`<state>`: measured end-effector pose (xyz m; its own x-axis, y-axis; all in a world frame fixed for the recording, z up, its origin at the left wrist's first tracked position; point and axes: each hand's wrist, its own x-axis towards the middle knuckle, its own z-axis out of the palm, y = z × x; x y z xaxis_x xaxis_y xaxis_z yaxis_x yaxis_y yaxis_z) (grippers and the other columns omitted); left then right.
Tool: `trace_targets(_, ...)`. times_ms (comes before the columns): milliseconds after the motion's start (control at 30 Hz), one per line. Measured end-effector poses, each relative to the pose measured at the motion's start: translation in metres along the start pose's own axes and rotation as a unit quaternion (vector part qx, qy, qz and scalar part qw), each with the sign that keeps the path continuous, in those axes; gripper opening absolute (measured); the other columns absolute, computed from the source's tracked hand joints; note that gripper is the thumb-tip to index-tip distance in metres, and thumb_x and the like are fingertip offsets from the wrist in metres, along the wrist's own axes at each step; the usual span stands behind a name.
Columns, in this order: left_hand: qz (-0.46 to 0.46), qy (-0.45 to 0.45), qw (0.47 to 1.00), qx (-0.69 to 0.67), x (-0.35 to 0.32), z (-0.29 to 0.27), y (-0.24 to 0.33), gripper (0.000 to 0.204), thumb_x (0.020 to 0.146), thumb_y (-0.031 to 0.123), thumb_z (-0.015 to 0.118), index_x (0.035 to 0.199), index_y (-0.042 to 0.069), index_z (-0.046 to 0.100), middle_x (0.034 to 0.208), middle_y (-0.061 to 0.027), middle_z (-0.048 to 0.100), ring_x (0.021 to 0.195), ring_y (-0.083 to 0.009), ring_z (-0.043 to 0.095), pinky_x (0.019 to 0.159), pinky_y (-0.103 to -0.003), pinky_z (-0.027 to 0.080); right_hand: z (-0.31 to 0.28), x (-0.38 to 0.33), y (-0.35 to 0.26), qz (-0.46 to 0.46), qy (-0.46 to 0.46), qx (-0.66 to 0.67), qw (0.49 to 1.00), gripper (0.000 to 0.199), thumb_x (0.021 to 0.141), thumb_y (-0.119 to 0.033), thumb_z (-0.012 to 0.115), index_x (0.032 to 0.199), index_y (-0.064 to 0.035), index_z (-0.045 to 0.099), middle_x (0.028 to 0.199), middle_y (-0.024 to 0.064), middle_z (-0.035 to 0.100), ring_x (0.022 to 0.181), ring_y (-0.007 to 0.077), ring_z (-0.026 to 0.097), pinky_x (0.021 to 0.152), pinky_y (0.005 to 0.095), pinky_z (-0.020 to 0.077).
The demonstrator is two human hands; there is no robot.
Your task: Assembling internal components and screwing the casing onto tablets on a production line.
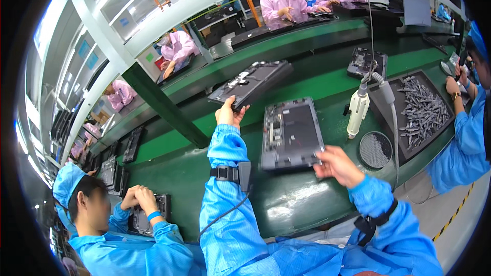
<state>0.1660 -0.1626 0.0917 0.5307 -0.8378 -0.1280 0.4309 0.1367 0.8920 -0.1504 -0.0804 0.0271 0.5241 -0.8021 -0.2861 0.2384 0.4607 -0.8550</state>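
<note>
My left hand (231, 113) is closed on the near edge of a dark laptop base (250, 83), which it holds up at a tilt toward the far side of the green workbench. Its inner side, with boards and small parts, faces up. A second laptop base (295, 128) is in front of me, also with its inside showing. The fingers of my right hand (340, 166) pinch its near right corner. Whether this base rests flat or is slightly lifted, I cannot tell.
A white electric screwdriver (358, 110) hangs right of centre above a round dish of screws (376, 150). A black tray (427, 145) holds many small dark parts. Another laptop base (367, 63) lies farther back. Co-workers sit on both sides; a slanted post (163, 107) stands at left.
</note>
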Motion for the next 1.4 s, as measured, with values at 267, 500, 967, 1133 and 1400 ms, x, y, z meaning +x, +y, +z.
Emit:
trace_targets(267, 0.07, -0.04, 0.997, -0.018, -0.075, -0.005, 0.015, 0.028, 0.084, 0.018, 0.062, 0.102, -0.002, 0.052, 0.086, -0.0133, 0.064, 0.065, -0.0263, 0.065, 0.049, -0.026, 0.049, 0.03, 0.145, -0.037, -0.077, 0.021, -0.04, 0.996, 0.063, 0.092, -0.042, 0.051, 0.128, 0.0084, 0.037, 0.12, 0.0224, 0.052, 0.102, 0.0288, 0.059, 0.085, 0.0379, 0.0522)
trace_targets(500, 0.067, -0.038, 0.997, -0.014, -0.201, 0.001, -0.089, 0.033, 0.09, 0.018, 0.057, 0.116, 0.003, 0.043, 0.099, -0.0118, 0.062, 0.074, -0.0217, 0.065, 0.056, -0.03, 0.054, 0.067, 0.036, -0.018, -0.161, -0.005, 0.003, 0.987, 0.058, 0.087, -0.028, 0.063, 0.131, -0.0043, 0.034, 0.12, 0.0139, 0.051, 0.107, 0.0238, 0.055, 0.084, 0.0389, 0.0506)
trace_targets(967, 0.38, -0.619, 0.684, 0.065, -0.294, 0.062, 0.023, 0.016, 0.083, 0.008, 0.057, 0.085, -0.005, 0.065, 0.087, -0.0174, 0.065, 0.064, -0.0293, 0.063, 0.064, -0.037, 0.054, -0.043, 0.036, -0.01, -0.167, -0.006, -0.27, 0.948, 0.044, 0.087, -0.007, 0.054, 0.127, 0.0063, 0.043, 0.112, 0.0099, 0.059, 0.097, 0.0134, 0.056, 0.084, 0.0263, 0.0453)
trace_targets(1133, 0.452, -0.495, 0.742, -0.016, -0.309, 0.068, -0.01, 0.02, 0.086, 0.016, 0.056, 0.099, 0.008, 0.068, 0.099, -0.0081, 0.065, 0.077, -0.0201, 0.061, 0.066, -0.028, 0.052, -0.047, 0.039, -0.008, -0.164, 0.101, -0.403, 0.895, 0.039, 0.084, -0.014, 0.059, 0.118, 0.0043, 0.054, 0.093, 0.0166, 0.065, 0.077, 0.0181, 0.062, 0.072, 0.0313, 0.0481)
trace_targets(1400, 0.414, -0.529, 0.723, 0.162, -0.229, 0.02, -0.005, 0.02, 0.078, 0.005, 0.06, 0.096, -0.003, 0.064, 0.078, -0.0183, 0.065, 0.059, -0.0222, 0.06, 0.053, -0.027, 0.049, -0.035, 0.029, -0.005, -0.439, 0.18, -0.599, 0.645, 0.022, 0.076, -0.006, 0.064, 0.098, -0.0023, 0.064, 0.099, 0.0118, 0.062, 0.085, 0.0327, 0.06, 0.076, 0.0402, 0.0488)
